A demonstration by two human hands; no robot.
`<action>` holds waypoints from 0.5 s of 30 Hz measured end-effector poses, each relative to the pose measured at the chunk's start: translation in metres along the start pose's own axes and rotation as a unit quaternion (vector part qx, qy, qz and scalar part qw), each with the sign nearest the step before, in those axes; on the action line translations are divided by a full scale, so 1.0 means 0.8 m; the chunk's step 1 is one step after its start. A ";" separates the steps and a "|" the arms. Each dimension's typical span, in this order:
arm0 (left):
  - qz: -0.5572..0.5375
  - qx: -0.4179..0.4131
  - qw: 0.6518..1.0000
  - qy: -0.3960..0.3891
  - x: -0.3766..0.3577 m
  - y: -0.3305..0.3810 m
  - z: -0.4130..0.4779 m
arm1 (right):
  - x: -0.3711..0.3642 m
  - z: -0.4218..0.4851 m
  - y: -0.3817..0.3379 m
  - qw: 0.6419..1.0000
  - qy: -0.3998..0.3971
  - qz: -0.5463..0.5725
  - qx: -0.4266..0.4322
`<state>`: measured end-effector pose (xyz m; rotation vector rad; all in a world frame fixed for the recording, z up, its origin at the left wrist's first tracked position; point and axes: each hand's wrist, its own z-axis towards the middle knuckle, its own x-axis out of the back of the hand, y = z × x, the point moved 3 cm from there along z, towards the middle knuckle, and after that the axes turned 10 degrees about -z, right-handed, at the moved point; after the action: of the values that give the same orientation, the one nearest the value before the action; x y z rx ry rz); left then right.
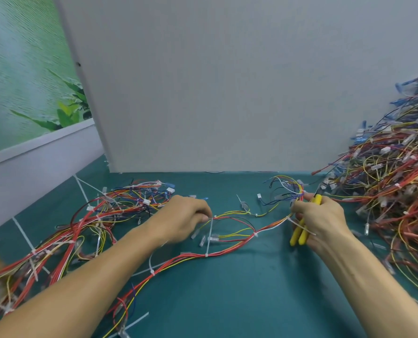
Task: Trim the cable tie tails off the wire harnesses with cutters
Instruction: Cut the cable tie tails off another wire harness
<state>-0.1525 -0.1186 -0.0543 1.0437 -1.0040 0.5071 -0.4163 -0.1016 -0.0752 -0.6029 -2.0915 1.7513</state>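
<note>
Far left: a heap (85,223) of harnesses on the green mat (251,301), w/ white tie tails sticking out. Your left hand (182,217) is knuckles-up, its fingertips pinching the wires of the harness (229,248) that runs across the mat btwn both hands. An untrimmed tie tail (210,236) stands just right of those fingertips. Your right hand (323,220) grasps the yellow-handled cutters (298,236), handles twd you, by the harness's far loop. Big tangled pile (395,181) far right.
</note>
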 end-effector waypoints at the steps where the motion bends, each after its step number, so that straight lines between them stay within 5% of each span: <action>1: -0.026 0.017 1.000 -0.001 0.002 -0.001 0.000 | -0.001 0.000 0.000 1.000 -0.003 -0.001 -0.001; 8: -0.179 0.050 0.982 -0.007 0.007 -0.003 0.002 | -0.005 -0.002 -0.002 1.000 -0.019 -0.003 0.006; 15: -0.060 0.024 0.996 -0.069 0.015 -0.008 -0.004 | -0.005 -0.004 -0.005 0.999 -0.036 0.006 0.012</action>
<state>-0.1403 -0.1201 -0.0472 1.1873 -1.0482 0.3666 -0.4113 -0.1016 -0.0704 -0.5536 -2.1165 1.8278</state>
